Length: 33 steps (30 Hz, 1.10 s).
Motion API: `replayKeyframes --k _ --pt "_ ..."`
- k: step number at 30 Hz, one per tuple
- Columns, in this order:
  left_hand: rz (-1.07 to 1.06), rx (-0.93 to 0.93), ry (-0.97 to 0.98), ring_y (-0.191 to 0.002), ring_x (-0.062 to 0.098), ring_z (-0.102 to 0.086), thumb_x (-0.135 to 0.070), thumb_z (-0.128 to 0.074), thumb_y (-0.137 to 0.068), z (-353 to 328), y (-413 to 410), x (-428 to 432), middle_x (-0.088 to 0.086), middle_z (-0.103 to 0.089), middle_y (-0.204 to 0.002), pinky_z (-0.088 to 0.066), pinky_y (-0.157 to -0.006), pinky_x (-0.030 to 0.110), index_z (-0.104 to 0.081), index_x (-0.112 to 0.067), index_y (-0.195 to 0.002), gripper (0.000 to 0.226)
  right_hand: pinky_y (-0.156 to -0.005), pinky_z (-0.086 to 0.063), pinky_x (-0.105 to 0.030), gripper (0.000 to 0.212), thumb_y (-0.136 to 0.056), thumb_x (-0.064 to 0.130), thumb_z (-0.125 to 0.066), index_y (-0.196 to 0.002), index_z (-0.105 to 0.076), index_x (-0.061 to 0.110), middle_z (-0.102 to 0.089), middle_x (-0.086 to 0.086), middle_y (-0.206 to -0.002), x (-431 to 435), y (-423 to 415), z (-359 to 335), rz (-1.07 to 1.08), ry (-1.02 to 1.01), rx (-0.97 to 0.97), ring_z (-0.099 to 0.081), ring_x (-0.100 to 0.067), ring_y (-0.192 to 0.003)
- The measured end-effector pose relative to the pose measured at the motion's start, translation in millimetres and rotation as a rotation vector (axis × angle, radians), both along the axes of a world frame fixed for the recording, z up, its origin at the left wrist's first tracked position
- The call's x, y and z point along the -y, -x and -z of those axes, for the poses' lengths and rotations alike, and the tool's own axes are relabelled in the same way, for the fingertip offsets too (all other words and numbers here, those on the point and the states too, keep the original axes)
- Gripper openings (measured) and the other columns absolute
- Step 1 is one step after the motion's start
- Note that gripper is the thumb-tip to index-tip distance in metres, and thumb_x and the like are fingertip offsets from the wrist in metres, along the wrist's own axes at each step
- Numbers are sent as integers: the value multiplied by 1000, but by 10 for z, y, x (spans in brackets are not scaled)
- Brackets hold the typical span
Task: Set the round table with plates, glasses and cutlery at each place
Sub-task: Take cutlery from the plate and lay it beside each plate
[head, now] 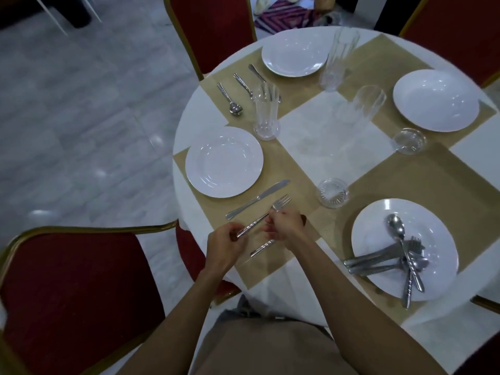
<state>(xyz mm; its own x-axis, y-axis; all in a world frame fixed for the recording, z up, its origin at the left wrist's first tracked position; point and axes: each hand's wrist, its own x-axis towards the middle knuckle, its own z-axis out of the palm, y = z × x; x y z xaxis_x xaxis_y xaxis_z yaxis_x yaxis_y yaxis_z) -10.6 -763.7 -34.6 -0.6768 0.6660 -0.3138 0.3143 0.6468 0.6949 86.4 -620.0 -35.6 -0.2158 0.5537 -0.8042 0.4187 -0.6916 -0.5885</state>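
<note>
Slanting tines-first toward table (319, 136) centre, the fork (257, 221) sits gripped by left hand (226, 243) and right hand (285, 224).

Your head-worn wide-angle camera looks forward and steeply down from above the near-left rim of the round white-clothed table (319, 136), which fills the right half of the frame. It sits close: your forearms rise from the bottom edge to your left hand (226, 240) and right hand (284, 224), both on a ridged-handled silver fork (281, 203) just below centre. Grey marbled floor (81, 117) takes the upper left, a red-cushioned, gold-framed chair (67, 280) the lower left.
</note>
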Motion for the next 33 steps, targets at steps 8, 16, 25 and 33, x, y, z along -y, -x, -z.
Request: replayKeyframes --k 8,16,25,33 --pt "36 -60 -5 -82 6 -60 -23 -75 -83 165 49 -37 -5 -62 -98 -53 -82 24 -76 -24 -104 21 -42 -52 -30 26 -96 11 -54 -76 -62 -4 -64 -15 -62 -8 108 -9 88 -15 93 -65 -21 -42" --pt "69 -67 -35 -81 8 -59 -26 -77 -84 193 91 -27 -8 -61 -92 -52 -77 25 -77 -23 -106 23 -41 -52 -28 19 -86 2 -51 -86 -67 -10 -69 -17 -58 -40 97 -83 -83 -116 217 -66 -24 -41" --pt "97 -111 -23 -86 11 -57 -22 -74 -86 211 79 -28 -6 -60 -94 -53 -79 28 -76 -22 -109 23 -70 -51 -33 21 -94 10 -54 -113 -56 18 -67 -4 -99 179 95 -41 -604 -623 293 -62 -21 -84" --pt "93 -106 -13 -89 10 -57 -21 -72 -88 204 59 -30 -7 -60 -95 -54 -80 29 -76 -24 -108 21 -59 -38 -23 20 -91 1 -56 -108 -59 12 -65 -7 -101 188 54 -32 -677 -646 280 -56 -17 -82"
